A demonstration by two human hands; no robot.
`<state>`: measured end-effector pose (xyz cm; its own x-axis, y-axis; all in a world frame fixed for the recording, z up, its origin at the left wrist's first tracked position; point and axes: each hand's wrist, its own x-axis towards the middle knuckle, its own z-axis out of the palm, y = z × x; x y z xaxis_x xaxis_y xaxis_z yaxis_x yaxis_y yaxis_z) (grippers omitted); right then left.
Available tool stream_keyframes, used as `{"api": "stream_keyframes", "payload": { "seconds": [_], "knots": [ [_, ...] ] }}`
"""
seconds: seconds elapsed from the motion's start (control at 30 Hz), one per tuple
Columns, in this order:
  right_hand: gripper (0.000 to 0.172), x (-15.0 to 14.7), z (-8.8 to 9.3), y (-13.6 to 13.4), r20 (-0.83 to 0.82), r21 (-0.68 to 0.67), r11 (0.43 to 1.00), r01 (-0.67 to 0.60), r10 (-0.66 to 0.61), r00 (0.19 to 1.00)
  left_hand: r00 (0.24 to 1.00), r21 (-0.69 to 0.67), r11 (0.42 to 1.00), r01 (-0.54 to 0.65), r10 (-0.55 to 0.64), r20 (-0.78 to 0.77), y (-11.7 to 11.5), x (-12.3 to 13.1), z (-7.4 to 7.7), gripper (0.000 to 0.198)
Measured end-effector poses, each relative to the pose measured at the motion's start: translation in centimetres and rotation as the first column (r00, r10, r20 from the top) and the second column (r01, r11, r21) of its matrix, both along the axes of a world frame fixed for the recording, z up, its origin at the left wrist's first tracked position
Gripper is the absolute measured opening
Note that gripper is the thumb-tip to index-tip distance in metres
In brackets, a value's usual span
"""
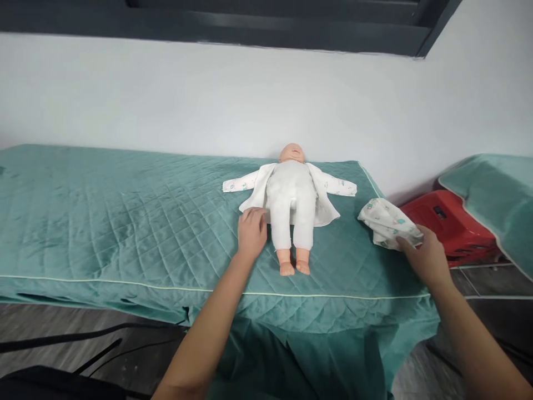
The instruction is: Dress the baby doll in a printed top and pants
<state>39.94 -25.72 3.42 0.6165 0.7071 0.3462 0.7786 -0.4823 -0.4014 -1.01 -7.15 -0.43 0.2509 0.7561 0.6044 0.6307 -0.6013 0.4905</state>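
Observation:
A baby doll (291,186) lies on its back on a green quilted cover, head toward the wall and bare feet toward me. Its body and legs are white. An unfastened white jacket (328,211) with printed sleeves is spread beneath it, both arms stretched sideways in the sleeves. My left hand (252,230) rests at the jacket's lower left corner, beside the doll's leg, its fingers loosely bent and apparently empty. To the right of the doll, my right hand (428,258) grips a folded white printed baby garment (388,223) between thumb and fingers, at its near right edge.
The green quilted cover (125,222) drapes over the bed's front edge. A pale wall (166,94) stands behind, below a dark frame (270,28). Right of the bed sits a red plastic stool (449,222), near another green-covered surface (495,194). Black bars (83,336) run at lower left.

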Motion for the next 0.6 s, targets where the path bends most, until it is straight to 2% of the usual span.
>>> {"api": "stream_keyframes", "payload": {
  "seconds": [0.1,0.17,0.23,0.3,0.4,0.5,0.57,0.6],
  "knots": [
    [0.032,-1.1,1.7,-0.1,-0.300,-0.053,0.999,-0.009,-0.008,0.954,0.982,-0.089,0.995,0.050,-0.065,-0.179,-0.1,0.3,0.1,0.029],
    [0.025,-2.5,2.8,-0.1,-0.354,-0.022,1.000,0.005,-0.013,0.935,0.974,-0.134,0.990,0.036,-0.065,-0.217,0.0,0.4,0.1,0.029],
    [0.022,-4.3,3.9,-0.3,-0.371,0.014,1.000,-0.012,0.016,0.928,0.973,-0.169,0.985,0.032,-0.069,-0.219,0.2,0.3,-0.1,0.027],
    [0.023,-6.2,5.5,-0.7,-0.401,0.031,0.995,-0.094,0.099,0.911,0.979,-0.187,0.981,0.052,-0.087,-0.185,0.2,0.1,-0.3,0.023],
    [0.025,-9.3,8.4,-1.4,-0.489,0.093,0.972,-0.216,0.234,0.840,0.992,-0.178,0.980,0.086,-0.101,-0.077,-0.4,-0.3,-0.4,0.020],
    [0.023,-12.4,11.3,-1.4,-0.653,0.243,0.936,-0.253,0.351,0.671,0.987,-0.194,0.973,0.127,-0.105,0.118,-2.5,-0.7,0.4,0.017],
    [0.023,-14.3,12.8,-0.7,-0.748,0.382,0.890,-0.247,0.455,0.483,0.944,-0.247,0.940,0.236,-0.161,0.289,-4.7,-0.8,1.9,0.015],
    [0.024,-15.2,13.4,-0.2,-0.773,0.440,0.862,-0.253,0.507,0.381,0.902,-0.271,0.906,0.326,-0.213,0.376,-6.1,-0.8,2.8,0.016]
  ]
}}
